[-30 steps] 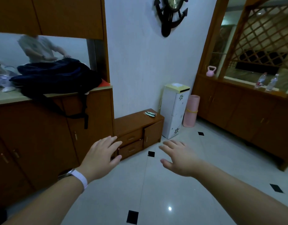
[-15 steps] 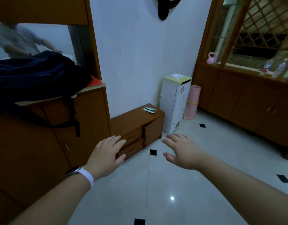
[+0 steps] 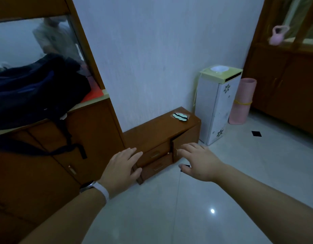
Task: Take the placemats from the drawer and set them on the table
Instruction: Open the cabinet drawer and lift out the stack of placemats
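A low wooden cabinet [image 3: 157,127] stands against the white wall, with two closed drawers, an upper drawer [image 3: 156,153] and a lower drawer [image 3: 158,167], and a small door on its right. My left hand [image 3: 121,169], with a white wristband, is stretched out with fingers apart just left of the drawers. My right hand [image 3: 199,160] is spread open in front of the cabinet's right door. Both hands hold nothing. No placemats are visible.
A tall wooden sideboard [image 3: 46,164] on the left carries a dark backpack [image 3: 34,90] with straps hanging down; a person is seen above it. A white floor cabinet [image 3: 217,106], a pink rolled mat [image 3: 242,103] and a long wooden sideboard [image 3: 289,88] stand right. The floor is glossy tile.
The view has moved closer to the low cabinet and tilted down. Both hands have advanced toward the drawers, still open and empty.
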Action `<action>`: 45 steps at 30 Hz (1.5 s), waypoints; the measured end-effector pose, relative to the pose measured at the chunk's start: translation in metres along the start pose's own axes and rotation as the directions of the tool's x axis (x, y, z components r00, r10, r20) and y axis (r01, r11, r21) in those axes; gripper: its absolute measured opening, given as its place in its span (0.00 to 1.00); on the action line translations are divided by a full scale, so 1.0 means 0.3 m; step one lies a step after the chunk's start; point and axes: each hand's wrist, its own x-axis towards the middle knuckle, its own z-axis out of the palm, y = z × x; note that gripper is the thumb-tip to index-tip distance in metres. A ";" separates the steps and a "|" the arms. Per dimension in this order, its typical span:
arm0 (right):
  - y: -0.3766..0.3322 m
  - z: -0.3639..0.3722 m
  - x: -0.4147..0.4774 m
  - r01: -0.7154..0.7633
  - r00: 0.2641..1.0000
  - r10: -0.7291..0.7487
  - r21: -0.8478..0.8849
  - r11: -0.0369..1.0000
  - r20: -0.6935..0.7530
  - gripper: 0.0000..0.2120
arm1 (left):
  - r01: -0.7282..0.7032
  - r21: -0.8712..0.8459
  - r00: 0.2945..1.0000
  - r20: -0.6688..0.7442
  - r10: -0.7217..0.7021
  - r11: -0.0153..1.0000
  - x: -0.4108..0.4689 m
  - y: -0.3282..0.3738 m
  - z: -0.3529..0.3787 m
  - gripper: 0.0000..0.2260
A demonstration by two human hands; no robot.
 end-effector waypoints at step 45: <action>0.307 0.628 1.149 -0.013 0.946 -0.039 0.157 0.987 0.321 0.32 | 0.167 -0.234 0.943 0.323 -0.085 0.958 0.960 -0.664 0.769 0.23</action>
